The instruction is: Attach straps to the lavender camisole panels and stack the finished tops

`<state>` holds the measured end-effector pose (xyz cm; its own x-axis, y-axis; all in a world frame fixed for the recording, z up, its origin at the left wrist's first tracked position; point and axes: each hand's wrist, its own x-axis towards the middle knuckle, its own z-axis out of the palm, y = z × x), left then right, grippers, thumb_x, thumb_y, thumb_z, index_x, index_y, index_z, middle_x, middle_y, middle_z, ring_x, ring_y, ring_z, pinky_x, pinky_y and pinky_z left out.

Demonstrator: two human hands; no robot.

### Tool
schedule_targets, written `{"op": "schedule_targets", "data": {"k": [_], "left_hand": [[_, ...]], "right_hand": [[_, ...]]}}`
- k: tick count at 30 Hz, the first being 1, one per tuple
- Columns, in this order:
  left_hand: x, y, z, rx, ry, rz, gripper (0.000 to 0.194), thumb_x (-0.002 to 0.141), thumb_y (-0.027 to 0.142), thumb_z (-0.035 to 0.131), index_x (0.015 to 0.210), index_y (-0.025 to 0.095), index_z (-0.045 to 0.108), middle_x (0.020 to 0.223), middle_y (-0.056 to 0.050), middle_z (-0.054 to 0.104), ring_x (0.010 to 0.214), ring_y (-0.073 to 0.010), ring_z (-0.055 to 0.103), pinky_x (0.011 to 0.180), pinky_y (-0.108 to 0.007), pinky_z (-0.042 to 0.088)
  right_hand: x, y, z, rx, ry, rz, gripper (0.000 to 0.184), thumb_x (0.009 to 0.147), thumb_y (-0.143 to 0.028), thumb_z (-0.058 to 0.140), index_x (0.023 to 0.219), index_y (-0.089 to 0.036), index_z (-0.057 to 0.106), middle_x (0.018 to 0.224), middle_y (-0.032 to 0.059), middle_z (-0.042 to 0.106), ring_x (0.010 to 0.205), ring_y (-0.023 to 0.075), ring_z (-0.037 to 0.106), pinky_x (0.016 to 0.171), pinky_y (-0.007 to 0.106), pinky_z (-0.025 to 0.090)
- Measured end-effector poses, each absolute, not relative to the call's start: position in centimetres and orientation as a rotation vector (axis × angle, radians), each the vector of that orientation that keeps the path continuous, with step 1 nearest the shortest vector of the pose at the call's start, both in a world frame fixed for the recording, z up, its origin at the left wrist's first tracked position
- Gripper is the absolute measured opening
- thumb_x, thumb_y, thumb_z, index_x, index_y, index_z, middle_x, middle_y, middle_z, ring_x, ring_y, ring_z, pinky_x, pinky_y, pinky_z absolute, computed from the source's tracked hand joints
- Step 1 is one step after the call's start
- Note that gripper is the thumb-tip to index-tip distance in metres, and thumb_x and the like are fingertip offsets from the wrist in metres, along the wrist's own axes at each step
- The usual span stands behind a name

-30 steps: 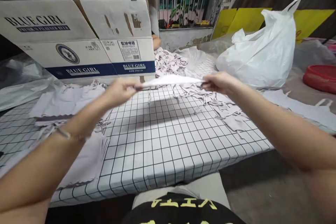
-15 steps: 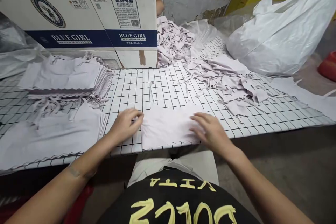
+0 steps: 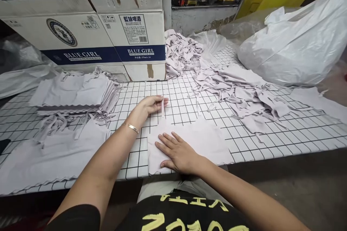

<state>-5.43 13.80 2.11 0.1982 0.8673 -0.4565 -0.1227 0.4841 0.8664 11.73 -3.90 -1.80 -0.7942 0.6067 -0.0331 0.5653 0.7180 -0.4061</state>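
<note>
Camisole (image 3: 208, 139) lies flat under your open right hand (image 3: 179, 153), your left hand (image 3: 150, 105) gripping one strap (image 3: 163, 107); neat stacks (image 3: 70, 92) look done, while tangled garments (image 3: 238, 90) apparently remain.

The right hand (image 3: 177, 154) hides part of the pale garment (image 3: 208, 139). Far left, the carton (image 3: 84, 39) is cut off, as is the plastic bag (image 3: 295, 47) at far right. The label (image 3: 134, 29) has print too small to read.

The flat garment (image 3: 208, 139) looked like smooth, matt cloth. The tabletop (image 3: 179, 90) looked smooth and cloth-covered. The carton (image 3: 108, 36) was matt cardboard, torn rough in patches; the carrier bag (image 3: 292, 43), thin, crinkled, glossy plastic; the bracelet (image 3: 133, 128), shiny, smooth metal.
</note>
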Motion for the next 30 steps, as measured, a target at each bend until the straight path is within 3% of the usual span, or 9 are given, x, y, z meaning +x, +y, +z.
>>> {"op": "schedule_targets", "data": {"k": [4,10,14,17,20,24,27,30], "left_hand": [[-6.3,18.5,3.7,0.733,1.116,0.89,0.017,0.082,-0.001,0.051,0.087,0.012,0.061,0.087,-0.013,0.07,0.086,-0.0175,0.068,0.088,-0.033,0.056],[-6.3,20.2,5.1,0.779,1.022,0.991,0.018,0.077,-0.003,0.059,0.088,0.011,0.066,0.094,-0.012,0.071,0.083,-0.0156,0.069,0.094,-0.035,0.053],[-5.9,16.8,5.7,1.138,0.898,1.111,0.021,0.071,0.008,0.073,0.091,0.014,0.071,0.088,-0.008,0.074,0.081,-0.0176,0.07,0.095,-0.041,0.052],[-5.2,13.1,6.4,1.514,0.89,1.097,0.015,0.07,0.015,0.072,0.085,0.015,0.076,0.088,-0.008,0.075,0.092,-0.0216,0.07,0.097,-0.041,0.051],[-4.5,10.1,6.9,1.739,0.98,1.055,0.024,0.071,0.009,0.06,0.085,0.017,0.078,0.093,-0.007,0.075,0.095,-0.0217,0.069,0.092,-0.038,0.053],[-4.0,8.7,6.5,1.859,1.049,1.094,0.032,0.068,0.006,0.053,0.086,0.017,0.078,0.097,-0.006,0.075,0.085,-0.0206,0.07,0.081,-0.037,0.056],[-4.1,9.0,6.0,2.017,1.041,1.155,0.032,0.07,0.005,0.052,0.083,0.019,0.078,0.092,-0.004,0.075,0.095,-0.0209,0.068,0.094,-0.039,0.051],[-4.5,9.1,5.6,2.041,1.046,1.128,0.03,0.073,0.006,0.053,0.086,0.019,0.076,0.094,-0.004,0.075,0.098,-0.0199,0.066,0.096,-0.037,0.048]], "right_hand": [[11.7,-3.9,-1.8,-0.958,-2.774,0.713,0.077,0.092,-0.066,0.03,0.152,-0.017,0.027,0.158,0.0136,0.016,0.148,0.0271,0.011,0.12,0.051,0.005],[12.3,-3.7,-1.2,-0.915,-2.651,0.969,0.073,0.09,-0.062,0.043,0.15,-0.021,0.033,0.158,0.0117,0.02,0.148,0.0275,0.01,0.12,0.051,0.003],[13.6,0.1,0.4,-0.999,-2.095,1.331,0.044,0.092,-0.047,0.051,0.127,-0.024,0.06,0.139,0.0102,0.054,0.133,0.025,0.045,0.113,0.048,0.031],[14.6,4.5,2.0,-1.072,-1.554,1.496,0.031,0.09,-0.041,0.057,0.114,-0.023,0.066,0.125,0.0083,0.063,0.111,0.0196,0.059,0.098,0.039,0.044],[15.1,7.6,3.1,-0.941,-1.391,1.752,0.03,0.083,-0.037,0.068,0.109,-0.023,0.067,0.123,0.006,0.062,0.099,0.014,0.061,0.085,0.029,0.046],[14.4,8.5,3.8,-0.745,-1.314,2.035,0.026,0.075,-0.039,0.075,0.085,-0.015,0.07,0.102,0.0066,0.066,0.08,0.0098,0.059,0.072,0.023,0.045],[13.6,8.2,3.7,-0.776,-1.247,2.111,0.025,0.069,-0.035,0.081,0.08,-0.015,0.07,0.076,0.0007,0.062,0.065,0.0072,0.052,0.065,0.022,0.046],[13.3,8.0,3.6,-0.861,-1.239,2.138,0.024,0.063,-0.029,0.085,0.074,-0.014,0.069,0.069,-0.0015,0.06,0.058,0.0051,0.048,0.058,0.02,0.044]]}}
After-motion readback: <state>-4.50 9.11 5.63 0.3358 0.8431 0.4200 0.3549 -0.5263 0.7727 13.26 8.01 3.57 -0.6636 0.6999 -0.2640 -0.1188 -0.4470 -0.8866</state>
